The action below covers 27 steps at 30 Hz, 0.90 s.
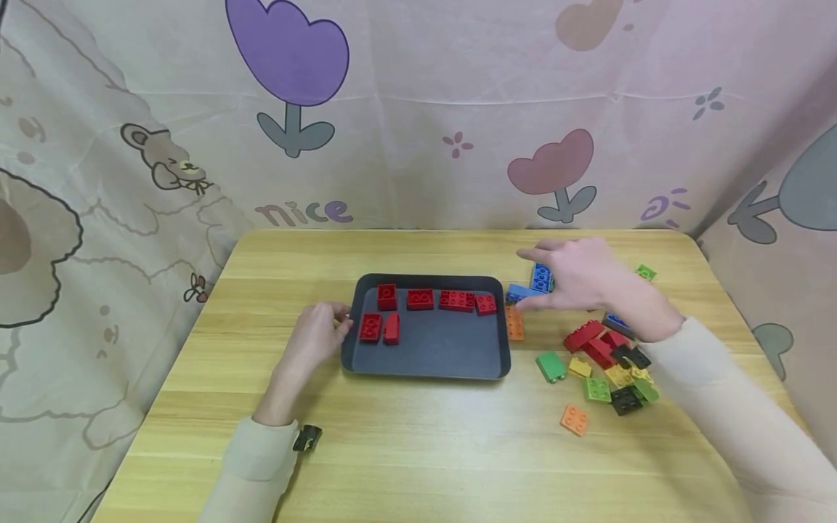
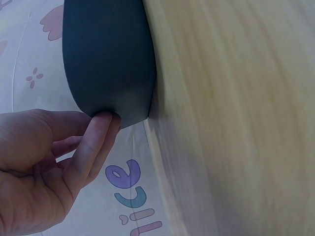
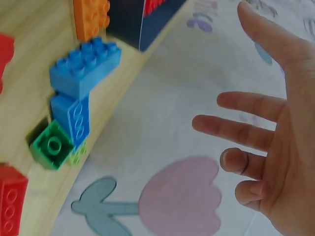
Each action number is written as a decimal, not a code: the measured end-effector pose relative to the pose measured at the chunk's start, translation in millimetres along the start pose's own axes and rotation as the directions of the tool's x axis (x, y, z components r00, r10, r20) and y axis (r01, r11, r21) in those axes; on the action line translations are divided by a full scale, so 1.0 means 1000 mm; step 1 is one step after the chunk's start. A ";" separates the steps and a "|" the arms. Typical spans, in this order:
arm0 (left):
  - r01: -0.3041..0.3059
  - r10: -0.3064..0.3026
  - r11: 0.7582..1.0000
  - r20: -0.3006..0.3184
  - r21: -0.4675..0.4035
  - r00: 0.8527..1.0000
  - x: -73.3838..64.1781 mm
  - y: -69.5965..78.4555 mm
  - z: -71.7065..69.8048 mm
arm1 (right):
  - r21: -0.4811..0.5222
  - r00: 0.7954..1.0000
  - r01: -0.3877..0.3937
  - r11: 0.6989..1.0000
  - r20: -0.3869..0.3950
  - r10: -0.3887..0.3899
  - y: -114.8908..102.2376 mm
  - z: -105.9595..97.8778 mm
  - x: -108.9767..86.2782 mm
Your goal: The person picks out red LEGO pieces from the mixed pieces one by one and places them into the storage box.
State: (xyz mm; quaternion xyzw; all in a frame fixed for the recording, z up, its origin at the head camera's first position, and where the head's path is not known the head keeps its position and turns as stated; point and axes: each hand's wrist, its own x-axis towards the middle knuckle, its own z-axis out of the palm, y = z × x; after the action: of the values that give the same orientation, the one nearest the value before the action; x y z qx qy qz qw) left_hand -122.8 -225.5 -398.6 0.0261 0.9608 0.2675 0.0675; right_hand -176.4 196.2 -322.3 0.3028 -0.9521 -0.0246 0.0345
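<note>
A dark tray (image 1: 434, 352) stands on the table with several red building bricks (image 1: 420, 299) in it, some upright and some on their sides. At its left wall my left hand (image 1: 317, 335) pinches the rim; in the left wrist view the fingertips lie against the wall near the tray's corner. My right hand (image 1: 578, 276) hovers over the blue bricks (image 1: 541, 277) right of the tray, thumb and fingers spread apart and holding nothing. A long blue brick (image 3: 86, 66) lies below it, beside another blue one and a green brick (image 3: 52, 145).
An orange brick (image 1: 514, 323) lies right against the tray's right side. Farther right is a loose heap of red bricks (image 1: 598, 345) with yellow, green and black ones. A single orange brick (image 1: 575, 420) lies nearer the front. A printed cloth (image 1: 418, 167) hangs behind the table.
</note>
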 end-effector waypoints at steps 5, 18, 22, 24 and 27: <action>0.002 -0.002 1.000 -0.002 -0.005 1.000 0.001 -0.001 0.000 | -0.017 0.994 -0.101 0.995 0.029 0.101 0.019 -0.001 -0.008; -0.002 0.002 1.000 -0.011 0.005 1.000 0.001 -0.001 0.001 | -0.014 0.947 -0.295 0.955 0.128 0.294 0.064 0.023 -0.029; -0.004 0.004 1.000 -0.012 0.005 1.000 0.001 -0.001 0.001 | 0.003 0.939 -0.313 0.950 0.153 0.308 0.074 0.033 -0.033; -0.010 0.010 1.000 -0.015 0.007 1.000 0.001 -0.001 0.001 | 0.014 0.931 -0.327 0.945 0.176 0.320 0.080 0.037 -0.035; -0.018 0.018 1.000 -0.022 0.010 1.000 0.001 -0.002 0.001 | 0.023 0.923 -0.341 0.940 0.197 0.330 0.086 0.043 -0.038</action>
State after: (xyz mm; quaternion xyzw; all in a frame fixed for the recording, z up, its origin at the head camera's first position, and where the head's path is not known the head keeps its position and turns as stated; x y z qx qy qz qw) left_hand -123.6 -226.4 -400.1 0.0322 0.9625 0.2639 0.0543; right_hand -198.8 289.5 -361.5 0.1326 -0.9890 -0.0202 -0.0617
